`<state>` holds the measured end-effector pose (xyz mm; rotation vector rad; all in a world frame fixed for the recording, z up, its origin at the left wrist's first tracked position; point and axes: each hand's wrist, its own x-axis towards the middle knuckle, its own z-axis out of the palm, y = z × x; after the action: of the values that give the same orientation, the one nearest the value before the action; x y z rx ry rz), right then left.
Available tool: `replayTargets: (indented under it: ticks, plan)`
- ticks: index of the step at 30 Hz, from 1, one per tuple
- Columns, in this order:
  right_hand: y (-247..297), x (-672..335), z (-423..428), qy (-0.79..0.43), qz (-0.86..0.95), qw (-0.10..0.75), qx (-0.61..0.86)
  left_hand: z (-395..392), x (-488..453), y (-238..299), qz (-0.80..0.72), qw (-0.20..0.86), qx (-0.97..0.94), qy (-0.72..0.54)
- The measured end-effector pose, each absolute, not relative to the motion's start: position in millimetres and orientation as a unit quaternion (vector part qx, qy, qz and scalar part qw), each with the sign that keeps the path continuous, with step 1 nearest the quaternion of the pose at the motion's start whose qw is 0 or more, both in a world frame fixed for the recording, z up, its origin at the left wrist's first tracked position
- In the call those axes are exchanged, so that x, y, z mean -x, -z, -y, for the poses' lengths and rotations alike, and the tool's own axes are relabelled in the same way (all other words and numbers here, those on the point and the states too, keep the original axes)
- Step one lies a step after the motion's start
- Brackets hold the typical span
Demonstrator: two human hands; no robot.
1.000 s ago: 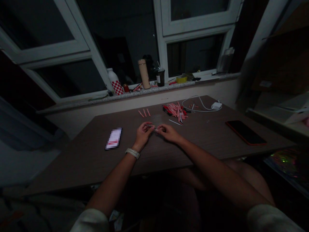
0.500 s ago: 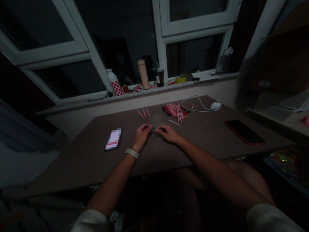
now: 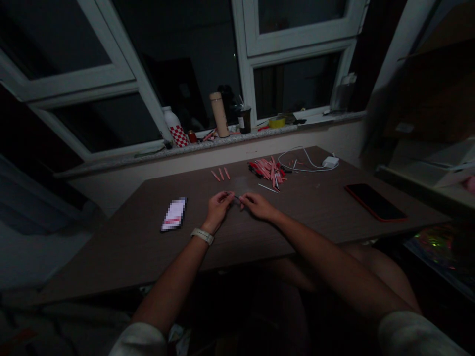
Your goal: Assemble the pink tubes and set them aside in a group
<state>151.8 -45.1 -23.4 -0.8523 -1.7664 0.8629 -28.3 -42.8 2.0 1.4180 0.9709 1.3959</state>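
Note:
Over the middle of the table, my left hand and my right hand face each other with fingertips nearly meeting. Both pinch a thin dark pen part, one hand at each end; the fingers cover most of it. Beyond my right hand lies a thin white stick like a pen refill. Behind that is a heap of pink, red and black pen parts. Three pink pen pieces rest in a row past my left hand.
A lit phone lies to the left, and a dark tablet-like device with a red edge to the right. A white charger with its looped cable sits at the back right. Bottles and a cup stand on the windowsill.
Both hands stay in nearly the same place. Slightly more of the dark piece shows between the fingertips, and the right fingers have shifted a little.

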Motion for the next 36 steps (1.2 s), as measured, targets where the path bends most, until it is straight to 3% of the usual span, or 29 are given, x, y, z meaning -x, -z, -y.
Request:
replayTargets:
  ticks: [24,36]
  plan:
    - [26,-152,43,-0.341,0.703,0.495,0.379,42,29,-1,-0.406,0.434,-0.585,-0.552]
    - [19,-154,50,-0.342,0.749,0.445,0.351,37,33,7,-0.420,0.370,-0.615,-0.555]
